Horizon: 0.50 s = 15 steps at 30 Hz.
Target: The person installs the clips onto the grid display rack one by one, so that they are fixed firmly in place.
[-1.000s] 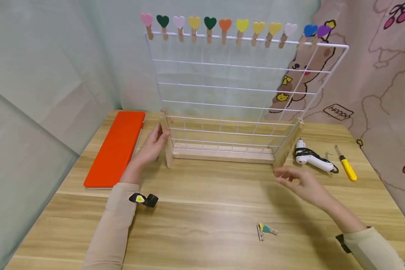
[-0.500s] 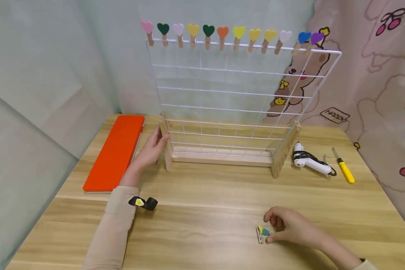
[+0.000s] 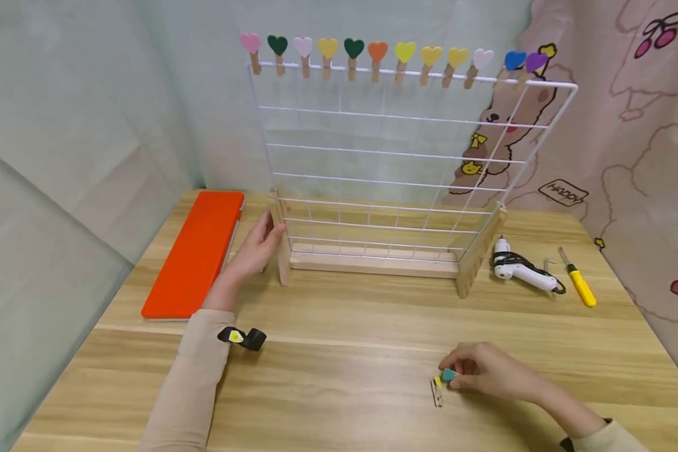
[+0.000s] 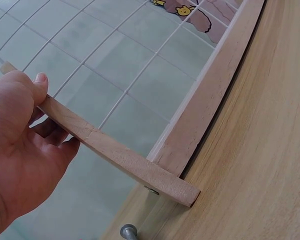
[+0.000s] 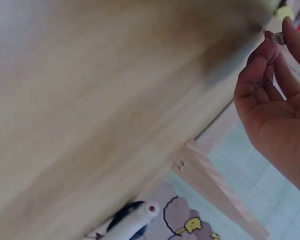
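Observation:
My left hand (image 3: 254, 248) grips the left wooden post (image 3: 283, 257) of an upright white wire-grid rack; in the left wrist view its thumb lies over the post (image 4: 125, 155) and its fingers curl beneath. Near the front right, my right hand (image 3: 488, 371) pinches a small clothespin with a teal heart (image 3: 449, 375) between thumb and fingertips. Beside it on the table lies a second clothespin (image 3: 437, 397), with a yellow heart. Along the rack's top bar, several heart clothespins, such as an orange one (image 3: 377, 51), are clipped in a row. In the right wrist view the pinched clothespin is mostly hidden.
On the left of the wooden table (image 3: 339, 351) lies a long red-lidded case (image 3: 194, 257). To the right of the rack are a white corded electric tool (image 3: 522, 270), a small hex key (image 3: 550, 263) and a yellow-handled screwdriver (image 3: 582, 285). Curtains hang behind.
My right hand has come from the rack's right foot down to the two clothespins and picked the teal one up from beside the yellow one. The left hand stays on the post.

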Available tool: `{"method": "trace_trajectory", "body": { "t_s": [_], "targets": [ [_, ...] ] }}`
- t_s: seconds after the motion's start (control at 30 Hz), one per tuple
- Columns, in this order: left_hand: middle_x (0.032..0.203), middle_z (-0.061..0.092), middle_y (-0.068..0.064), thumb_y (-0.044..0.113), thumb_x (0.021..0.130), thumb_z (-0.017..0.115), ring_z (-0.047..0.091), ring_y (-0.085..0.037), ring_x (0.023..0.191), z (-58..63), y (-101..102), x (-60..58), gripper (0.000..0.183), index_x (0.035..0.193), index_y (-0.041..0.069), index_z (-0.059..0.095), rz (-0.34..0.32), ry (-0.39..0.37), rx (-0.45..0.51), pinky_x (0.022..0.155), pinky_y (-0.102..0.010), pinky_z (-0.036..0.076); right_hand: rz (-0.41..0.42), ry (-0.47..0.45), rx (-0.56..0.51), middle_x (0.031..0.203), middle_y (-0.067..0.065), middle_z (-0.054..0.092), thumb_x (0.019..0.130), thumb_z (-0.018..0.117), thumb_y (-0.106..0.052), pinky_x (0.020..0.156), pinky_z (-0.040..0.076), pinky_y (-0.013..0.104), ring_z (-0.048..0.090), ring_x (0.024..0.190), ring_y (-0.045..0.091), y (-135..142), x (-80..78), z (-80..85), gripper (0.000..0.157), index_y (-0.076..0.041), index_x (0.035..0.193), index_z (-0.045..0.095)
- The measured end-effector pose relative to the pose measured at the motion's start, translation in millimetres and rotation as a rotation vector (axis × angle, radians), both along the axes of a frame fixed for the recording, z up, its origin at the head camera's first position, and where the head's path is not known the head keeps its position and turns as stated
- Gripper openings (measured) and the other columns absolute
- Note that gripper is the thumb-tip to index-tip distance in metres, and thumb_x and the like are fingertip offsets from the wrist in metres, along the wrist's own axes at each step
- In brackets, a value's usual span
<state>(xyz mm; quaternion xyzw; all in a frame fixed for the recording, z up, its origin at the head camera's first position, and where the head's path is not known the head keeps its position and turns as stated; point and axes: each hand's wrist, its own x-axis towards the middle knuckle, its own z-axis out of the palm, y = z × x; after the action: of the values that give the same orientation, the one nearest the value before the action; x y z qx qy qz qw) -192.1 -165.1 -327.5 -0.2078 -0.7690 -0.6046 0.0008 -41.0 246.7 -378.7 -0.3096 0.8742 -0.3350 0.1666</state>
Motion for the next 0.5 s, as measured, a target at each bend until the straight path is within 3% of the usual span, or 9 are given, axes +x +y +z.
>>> {"method": "trace_trajectory", "body": {
  "t_s": [0.07,0.13,0.23,0.33,0.4,0.5],
  "targets": [
    [0.139,0.019,-0.022,0.011,0.093,0.036,0.023,-0.028,0.123,0.9,1,-0.7,0.048,0.135,-0.002,0.018,-0.003,0.005,0.008,0.101,-0.045,0.019,0.025,0.066,-0.017,0.079,-0.012,0.055,0.080,0.061,-0.027,0.053,0.041,0.018,0.045,0.065,-0.001,2,-4.1,5.3,0.017,-0.017,0.094,0.064],
    [0.140,0.018,-0.021,0.011,0.093,0.036,0.022,-0.027,0.124,1.5,2,-1.5,0.048,0.135,-0.003,0.018,-0.007,0.010,0.009,0.101,-0.045,0.018,0.000,0.158,-0.012,0.080,-0.014,0.055,0.079,0.062,-0.024,0.052,0.040,0.017,0.045,0.064,-0.002,3,-9.7,12.3,0.016,-0.017,0.093,0.065],
    [0.140,0.018,-0.021,0.012,0.093,0.037,0.022,-0.026,0.124,2.0,2,-2.0,0.048,0.135,-0.003,0.019,-0.007,0.017,0.009,0.102,-0.045,0.018,-0.111,0.337,0.001,0.077,-0.017,0.055,0.075,0.067,-0.018,0.052,0.039,0.018,0.045,0.064,-0.002,2,-20.7,26.7,0.017,-0.018,0.091,0.067],
    [0.140,0.018,-0.020,0.014,0.093,0.038,0.021,-0.026,0.125,2.2,3,-1.7,0.049,0.135,-0.002,0.019,-0.008,0.017,0.015,0.102,-0.044,0.017,-0.237,0.456,-0.039,0.075,-0.015,0.055,0.072,0.069,-0.012,0.050,0.040,0.018,0.046,0.062,0.000,1,-33.8,46.2,0.020,-0.016,0.091,0.067],
    [0.140,0.018,-0.020,0.014,0.093,0.037,0.022,-0.027,0.124,1.7,2,-0.8,0.049,0.135,-0.001,0.019,-0.006,0.014,0.019,0.101,-0.045,0.018,-0.314,0.461,-0.090,0.075,-0.010,0.057,0.073,0.069,-0.009,0.050,0.041,0.019,0.049,0.061,0.003,-1,-41.3,63.9,0.021,-0.014,0.093,0.066],
    [0.140,0.017,-0.022,0.014,0.093,0.037,0.022,-0.030,0.124,0.7,1,0.5,0.049,0.136,0.000,0.018,-0.009,0.006,0.020,0.100,-0.047,0.019,-0.411,0.400,-0.182,0.078,-0.005,0.061,0.076,0.066,-0.009,0.049,0.043,0.020,0.054,0.061,0.006,-2,-50.4,94.8,0.021,-0.013,0.097,0.065]
  ]
}}
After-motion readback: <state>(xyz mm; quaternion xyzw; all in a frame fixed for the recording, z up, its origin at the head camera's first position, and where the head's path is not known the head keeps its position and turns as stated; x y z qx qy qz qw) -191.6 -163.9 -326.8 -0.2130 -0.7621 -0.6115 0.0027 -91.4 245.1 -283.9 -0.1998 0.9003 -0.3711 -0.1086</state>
